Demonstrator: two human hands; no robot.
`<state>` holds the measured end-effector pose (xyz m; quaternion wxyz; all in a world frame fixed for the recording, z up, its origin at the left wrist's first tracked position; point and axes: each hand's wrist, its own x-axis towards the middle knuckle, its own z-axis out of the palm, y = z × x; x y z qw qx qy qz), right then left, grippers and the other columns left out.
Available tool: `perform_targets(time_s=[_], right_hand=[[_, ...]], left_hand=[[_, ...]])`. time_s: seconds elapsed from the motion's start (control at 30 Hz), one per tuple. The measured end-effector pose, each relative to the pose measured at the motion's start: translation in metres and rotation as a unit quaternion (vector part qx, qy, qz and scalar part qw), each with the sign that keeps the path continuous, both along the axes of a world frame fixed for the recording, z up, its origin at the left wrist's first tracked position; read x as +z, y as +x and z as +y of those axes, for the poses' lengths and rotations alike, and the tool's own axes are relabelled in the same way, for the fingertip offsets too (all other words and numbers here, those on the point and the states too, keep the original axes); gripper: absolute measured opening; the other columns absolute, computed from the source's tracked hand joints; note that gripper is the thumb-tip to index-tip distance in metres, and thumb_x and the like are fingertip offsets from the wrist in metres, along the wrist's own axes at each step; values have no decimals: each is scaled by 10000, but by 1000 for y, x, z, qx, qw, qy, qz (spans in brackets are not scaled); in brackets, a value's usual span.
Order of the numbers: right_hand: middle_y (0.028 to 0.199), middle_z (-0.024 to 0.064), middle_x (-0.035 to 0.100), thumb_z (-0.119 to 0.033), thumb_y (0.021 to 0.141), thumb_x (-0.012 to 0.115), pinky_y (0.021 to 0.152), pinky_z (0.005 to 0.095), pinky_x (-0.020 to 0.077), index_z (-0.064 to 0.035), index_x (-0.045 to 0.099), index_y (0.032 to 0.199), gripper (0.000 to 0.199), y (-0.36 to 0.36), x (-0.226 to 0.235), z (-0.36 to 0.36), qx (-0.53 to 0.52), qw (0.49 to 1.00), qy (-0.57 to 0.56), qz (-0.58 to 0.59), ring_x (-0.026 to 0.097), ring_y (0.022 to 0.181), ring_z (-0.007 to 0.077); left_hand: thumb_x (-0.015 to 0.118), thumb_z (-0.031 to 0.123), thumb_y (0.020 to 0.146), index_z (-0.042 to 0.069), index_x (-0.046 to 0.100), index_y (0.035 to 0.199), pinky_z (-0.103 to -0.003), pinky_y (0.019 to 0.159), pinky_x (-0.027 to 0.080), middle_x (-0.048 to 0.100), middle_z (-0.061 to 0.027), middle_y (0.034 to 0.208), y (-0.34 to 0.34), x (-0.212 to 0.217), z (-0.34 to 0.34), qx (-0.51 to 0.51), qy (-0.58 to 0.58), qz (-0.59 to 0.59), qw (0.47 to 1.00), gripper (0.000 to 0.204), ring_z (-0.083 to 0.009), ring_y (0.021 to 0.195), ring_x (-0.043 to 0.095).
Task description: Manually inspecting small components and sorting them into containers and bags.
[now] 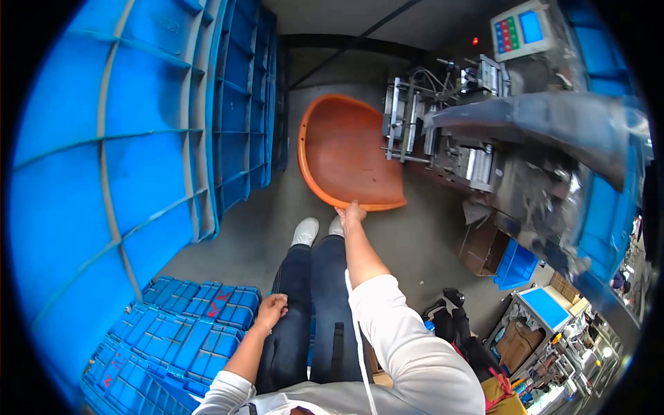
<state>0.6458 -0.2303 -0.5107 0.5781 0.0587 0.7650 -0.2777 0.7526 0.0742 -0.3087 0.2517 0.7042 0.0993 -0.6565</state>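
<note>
An orange plastic chair with a curved, raised rim is in front of my feet, beside the machine. My right hand is closed on the chair's near rim, with that arm stretched forward. At my left thigh hangs my left hand, its fingers loosely curled in and nothing seen in them. The chair's legs are hidden under the seat.
Tall blue crates line the left side. Lower blue crates are stacked behind my left hand. To the right stands a machine with metal clamps and a control panel. A cardboard box and a blue bin sit below it.
</note>
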Motion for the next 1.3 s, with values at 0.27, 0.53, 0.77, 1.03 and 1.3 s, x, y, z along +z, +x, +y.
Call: perform_targets(time_s=[0.27, 0.53, 0.77, 1.03, 1.3], right_hand=[[1199, 192, 399, -313, 898, 371, 669, 581, 526, -16, 285, 1231, 455, 59, -116, -34, -65, 992, -77, -76, 548, 934, 426], [1298, 247, 341, -324, 926, 352, 793, 578, 482, -23, 206, 1318, 516, 57, -125, -59, -130, 962, -45, -236, 480, 1055, 460], [1211, 205, 447, -271, 908, 426, 780, 494, 512, -27, 345, 1264, 439, 68, 76, -43, 418, 822, 40, -384, 540, 1018, 356], [861, 55, 535, -140, 743, 669, 574, 259, 457, -76, 563, 993, 279, 19, 490, -55, 614, 475, -574, -260, 539, 667, 147], [757, 31, 523, -118, 653, 652, 371, 211, 318, -183, 600, 862, 225, -82, 814, 6, 379, 120, -865, 305, 464, 493, 133]], left_hand=[[570, 226, 850, 56, 557, 1078, -244, 711, 485, 585, -50, 921, -2, 2, 8, 119, 70, -9, 990, 284, -118, 777, 584], [585, 186, 828, 56, 542, 1095, -285, 768, 472, 560, -67, 1002, 4, 16, 21, 121, 66, -98, 986, 300, -161, 873, 572], [571, 43, 772, 63, 530, 1117, -286, 732, 485, 541, -75, 1037, -4, 46, -31, 52, -1, -82, 995, 348, -153, 874, 562], [537, 29, 786, 44, 529, 1119, -304, 752, 489, 487, -141, 1154, -9, 106, -96, -301, -214, -131, 920, 333, -144, 932, 536], [539, 143, 827, 17, 554, 1072, -313, 819, 432, 576, -141, 1032, -22, 222, -178, -571, -486, -206, 629, 276, -212, 929, 551]])
